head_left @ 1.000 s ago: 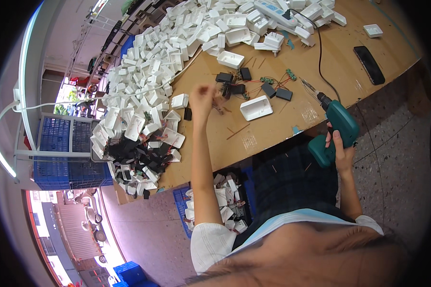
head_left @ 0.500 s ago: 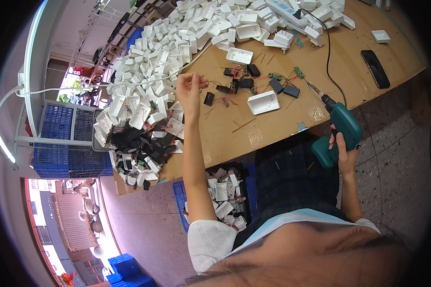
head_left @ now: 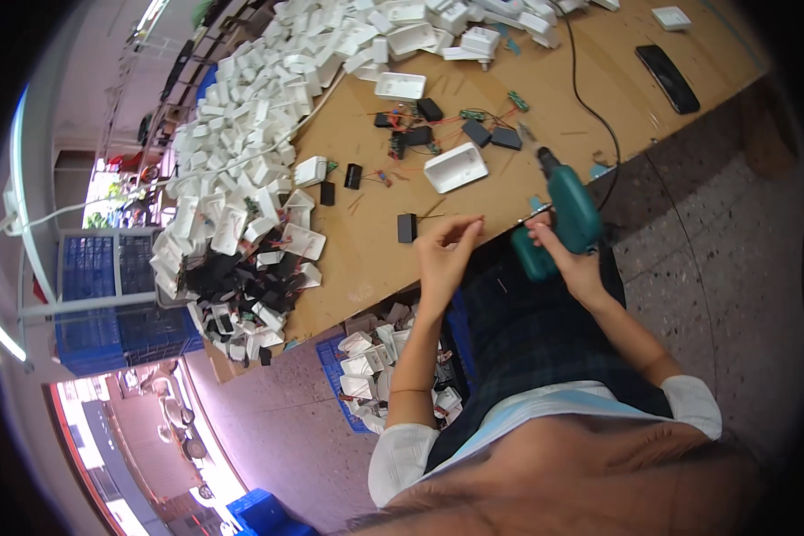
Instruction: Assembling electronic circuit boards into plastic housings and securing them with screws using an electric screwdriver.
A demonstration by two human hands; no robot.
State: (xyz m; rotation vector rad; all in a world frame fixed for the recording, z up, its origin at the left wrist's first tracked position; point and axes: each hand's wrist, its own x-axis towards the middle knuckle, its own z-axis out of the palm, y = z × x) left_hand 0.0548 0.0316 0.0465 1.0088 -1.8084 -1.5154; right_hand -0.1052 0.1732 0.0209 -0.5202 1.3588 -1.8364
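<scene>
My right hand (head_left: 573, 268) is wrapped around a green power drill (head_left: 573, 205), held over the table's front edge with its chuck pointing away from me. A thin metal piece (head_left: 536, 213) shows by my right fingertips; its kind is unclear. My left hand (head_left: 447, 255) is closed in a pinch near the front edge, left of the drill. Whatever it pinches is too small to make out. A black block (head_left: 407, 228) stands just left of those fingers, with a thin dark line running toward them. Beyond my hands lies an open white plastic case (head_left: 456, 168).
White cases (head_left: 250, 116) are heaped across the table's left and back. Black blocks with wires (head_left: 417, 136) and a green circuit board (head_left: 518, 100) lie mid-table. A phone (head_left: 667, 79) and a black cord (head_left: 590, 98) are at right. Below stands a filled blue crate (head_left: 330, 357).
My left hand has come from the table's left side to the front edge, beside the drill. My right hand and the drill have moved left. The view has shifted too.
</scene>
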